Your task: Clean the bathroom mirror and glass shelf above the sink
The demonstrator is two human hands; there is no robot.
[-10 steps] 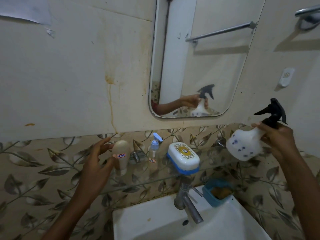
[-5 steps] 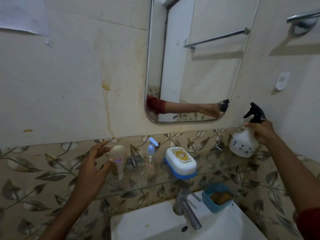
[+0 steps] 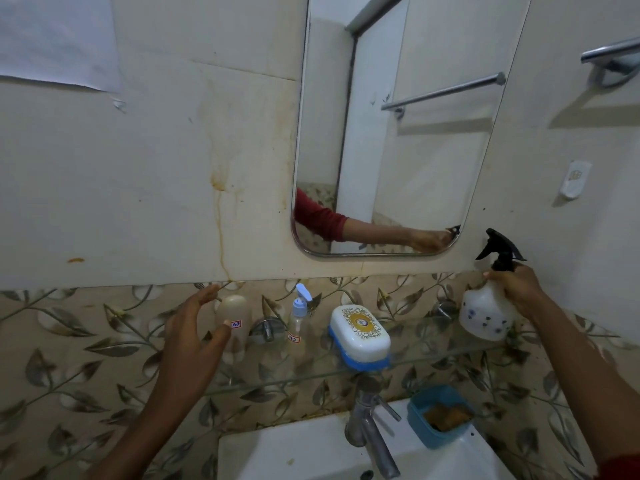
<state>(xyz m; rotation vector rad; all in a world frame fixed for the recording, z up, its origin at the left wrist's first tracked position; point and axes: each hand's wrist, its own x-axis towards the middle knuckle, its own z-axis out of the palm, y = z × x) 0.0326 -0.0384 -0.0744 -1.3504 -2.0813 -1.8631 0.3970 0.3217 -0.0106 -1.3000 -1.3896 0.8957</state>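
The mirror (image 3: 398, 133) hangs on the wall above a glass shelf (image 3: 426, 351). My right hand (image 3: 519, 285) is shut on the neck of a white spray bottle (image 3: 485, 313) with a black trigger, whose base is at the shelf's right end. My left hand (image 3: 192, 337) is open, fingers spread, its thumb touching a beige tube (image 3: 233, 318) that stands on the shelf's left part. A small clear pump bottle (image 3: 298, 323) and a white and blue soap box (image 3: 360, 336) stand between them.
Below the shelf are a white sink (image 3: 294, 452) with a metal tap (image 3: 367, 431) and a blue soap dish (image 3: 440, 414) on its rim. A towel rail (image 3: 609, 57) and a white wall hook (image 3: 575, 178) sit right of the mirror.
My right hand has lowered the spray bottle from mid-air toward the wall and down to the right end of the shelf. My left hand stays by the beige tube.
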